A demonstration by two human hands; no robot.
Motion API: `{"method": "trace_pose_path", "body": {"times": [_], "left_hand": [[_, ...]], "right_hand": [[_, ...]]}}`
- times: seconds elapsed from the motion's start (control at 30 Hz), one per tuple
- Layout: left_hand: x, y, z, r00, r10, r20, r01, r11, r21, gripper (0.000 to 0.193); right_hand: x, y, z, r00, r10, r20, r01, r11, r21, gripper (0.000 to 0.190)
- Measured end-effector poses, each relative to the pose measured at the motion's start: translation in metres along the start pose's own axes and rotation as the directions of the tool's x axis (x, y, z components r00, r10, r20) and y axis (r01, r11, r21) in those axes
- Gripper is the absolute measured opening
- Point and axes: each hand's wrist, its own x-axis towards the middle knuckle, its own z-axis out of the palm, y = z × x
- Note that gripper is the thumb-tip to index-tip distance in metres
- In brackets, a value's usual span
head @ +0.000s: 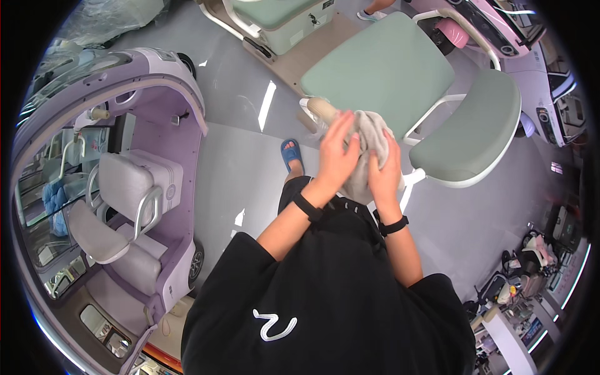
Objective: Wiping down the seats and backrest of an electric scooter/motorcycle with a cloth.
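Observation:
A bunched light-grey cloth [370, 136] is in my right hand [386, 173], with the thumb on its near side and the fingers around its edge. My left hand [336, 154] lies against the cloth's left side, fingers stretched out and slightly blurred. Whether it grips the fabric is hard to make out. Just beyond the left fingertips is a beige armrest pad [322, 108] on a white metal frame. Behind the hands is a pale green seat cushion [384, 70]. A darker green padded backrest [471, 136] on a white bracket stands to the right of my right hand.
On the left, a lilac cabin vehicle [199, 108] shows a grey seat [126, 187] inside. Another green-topped box seat [300, 33] with keys is ahead. Pink [497, 28] and lilac [534, 89] vehicles stand at upper right. Another person's shoe [372, 16] is at the top.

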Motion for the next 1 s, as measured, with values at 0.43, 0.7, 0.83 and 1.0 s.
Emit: {"method": "trace_pose_path", "body": {"times": [0.43,0.7,0.83,1.0], "left_hand": [[0.190,0.004,0.078,0.844,0.105,0.527,0.146,0.899,-0.414,0.040],[0.082,0.015,0.032,0.643,0.478,0.599,-0.447,0.869,-0.214,0.041],[0.037,0.004,0.030,0.543,0.453,0.707,-0.508,0.848,-0.153,0.034],[0.042,-0.019,0.035,0.717,0.404,0.568,-0.399,0.906,-0.142,0.027]], "right_hand": [[0.011,-0.002,0.002,0.822,0.550,-0.147,-0.358,0.700,0.617,0.044],[0.001,-0.016,0.007,0.891,0.403,-0.208,-0.301,0.868,0.395,0.050],[-0.006,0.012,0.012,0.981,0.139,-0.138,-0.168,0.958,-0.232,0.054],[0.016,0.018,0.016,0.999,-0.037,0.009,0.035,0.844,-0.535,0.046]]}}
